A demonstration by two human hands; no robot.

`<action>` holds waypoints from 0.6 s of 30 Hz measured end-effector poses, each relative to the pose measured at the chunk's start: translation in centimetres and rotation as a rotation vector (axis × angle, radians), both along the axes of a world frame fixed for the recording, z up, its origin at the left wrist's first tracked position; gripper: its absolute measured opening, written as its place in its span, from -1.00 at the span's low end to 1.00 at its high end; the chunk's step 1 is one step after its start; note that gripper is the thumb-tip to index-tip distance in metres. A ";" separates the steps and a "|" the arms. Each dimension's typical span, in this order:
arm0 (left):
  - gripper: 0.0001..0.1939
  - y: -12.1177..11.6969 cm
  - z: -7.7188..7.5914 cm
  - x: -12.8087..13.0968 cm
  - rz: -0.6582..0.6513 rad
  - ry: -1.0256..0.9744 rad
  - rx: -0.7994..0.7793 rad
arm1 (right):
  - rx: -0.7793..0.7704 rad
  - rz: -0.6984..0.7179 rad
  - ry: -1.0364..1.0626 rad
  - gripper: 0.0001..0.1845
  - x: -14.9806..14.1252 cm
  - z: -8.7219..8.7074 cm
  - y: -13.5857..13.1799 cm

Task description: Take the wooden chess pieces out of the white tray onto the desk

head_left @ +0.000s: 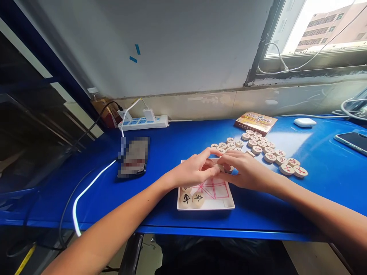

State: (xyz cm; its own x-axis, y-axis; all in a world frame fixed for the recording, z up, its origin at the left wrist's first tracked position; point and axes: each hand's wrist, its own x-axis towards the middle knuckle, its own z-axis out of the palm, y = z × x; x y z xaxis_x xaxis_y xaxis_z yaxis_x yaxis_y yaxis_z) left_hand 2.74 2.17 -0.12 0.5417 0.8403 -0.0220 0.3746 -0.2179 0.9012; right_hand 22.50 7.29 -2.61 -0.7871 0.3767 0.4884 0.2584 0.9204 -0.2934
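My left hand (197, 167) and my right hand (243, 168) meet over the back part of a white square tray (210, 208) with red lines drawn inside. The fingers of both are curled in, closed around pale round Chinese chess pieces (228, 168) that show partly between the fingertips; how many, I cannot tell. At the tray's front left corner lie wooden pieces with black characters, one of them a chariot piece (186, 199), another a soldier piece (198, 199). My left wrist covers part of a piece behind them.
Beyond my hands, several black-marked pieces (231, 140) and red-marked pieces (269, 157) lie on the blue table (166, 152). A printed box (256, 123) stands behind them. Left are a phone (133, 156), cables and a power strip (146, 123); right, a white earbud case (305, 122) and another phone (352, 141).
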 end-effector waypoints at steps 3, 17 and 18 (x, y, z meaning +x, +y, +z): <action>-0.66 0.0 0.1 0.1 0.001 0.005 0.007 | -0.006 0.004 -0.023 -0.85 0.1 0.0 0.1; -0.64 -0.2 0.3 0.0 -0.021 0.067 0.073 | 0.030 -0.019 -0.084 -0.86 0.2 0.0 0.0; -0.65 -0.2 0.3 0.0 -0.021 0.069 0.076 | 0.034 -0.025 -0.085 -0.87 0.2 0.0 0.0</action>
State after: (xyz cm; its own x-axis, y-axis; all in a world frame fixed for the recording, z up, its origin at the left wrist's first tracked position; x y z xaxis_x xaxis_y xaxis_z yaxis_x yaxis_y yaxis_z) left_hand 2.77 2.00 0.19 0.5582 0.8297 0.0034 0.4302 -0.2929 0.8539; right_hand 22.67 7.30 -2.65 -0.8170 0.3805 0.4333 0.3036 0.9226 -0.2378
